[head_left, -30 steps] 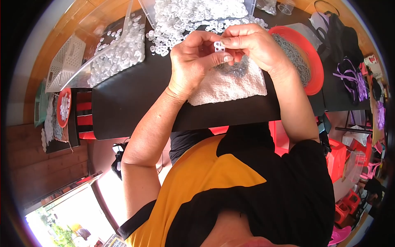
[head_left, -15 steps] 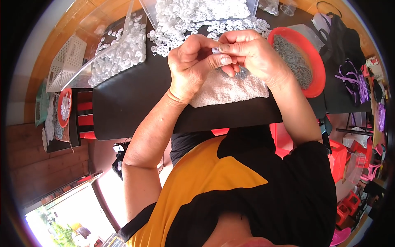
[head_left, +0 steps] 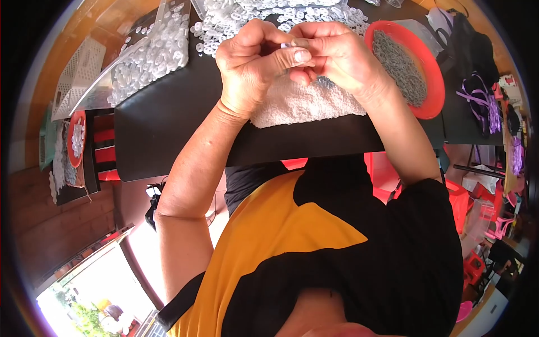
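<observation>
My left hand (head_left: 250,64) and my right hand (head_left: 342,56) meet over the table, thumbs and fingertips pinched together. Between the fingertips shows a bit of a small white plastic piece (head_left: 285,45); the fingers hide most of it. Below the hands lies a folded, fluffy pale pink towel (head_left: 303,104). Some small grey metal parts (head_left: 324,82) rest on it, partly behind my right hand. To the right, a red plate (head_left: 433,98) holds a heap of small grey metal parts (head_left: 398,67). Loose white oval plastic pieces (head_left: 210,39) with holes are spread beyond my hands.
A clear bin (head_left: 92,92) on its side at the left spills many white pieces onto the black table (head_left: 168,123). Dark bags (head_left: 469,50) and purple straps (head_left: 491,109) are at the far right. A red bowl (head_left: 72,140) of white pieces stands lower left.
The whole view has shifted, so table and hands sit higher in the picture. Both hands keep their pinch close together, with only slight finger movement.
</observation>
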The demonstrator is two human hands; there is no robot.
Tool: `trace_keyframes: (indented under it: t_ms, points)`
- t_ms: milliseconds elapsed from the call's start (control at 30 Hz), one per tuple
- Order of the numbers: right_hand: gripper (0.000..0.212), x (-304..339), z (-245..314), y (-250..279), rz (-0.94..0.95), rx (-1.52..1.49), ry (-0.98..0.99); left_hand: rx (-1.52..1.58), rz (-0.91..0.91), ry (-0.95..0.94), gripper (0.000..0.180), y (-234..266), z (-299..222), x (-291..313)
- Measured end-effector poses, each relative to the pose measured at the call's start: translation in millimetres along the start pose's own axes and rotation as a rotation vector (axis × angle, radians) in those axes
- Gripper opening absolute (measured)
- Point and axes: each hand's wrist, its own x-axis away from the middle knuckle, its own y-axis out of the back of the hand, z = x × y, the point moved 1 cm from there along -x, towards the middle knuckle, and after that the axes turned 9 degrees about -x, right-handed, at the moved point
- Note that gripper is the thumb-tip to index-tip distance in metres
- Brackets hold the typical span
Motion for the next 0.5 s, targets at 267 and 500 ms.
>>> trace_keyframes:
  t_ms: [267, 500]
  points:
    - [0.023, 1.3, 19.7, -10.8, -0.14, 0.288, 0.084, 0.146, -0.002, -0.133, 0.022, -6.0, 4.6, -7.4]
    - [0.019, -7.5, 18.5, -16.5, -0.368, 0.393, 0.249, 0.019, -0.183, 0.002, 0.039, 6.5, 12.6, -7.6]
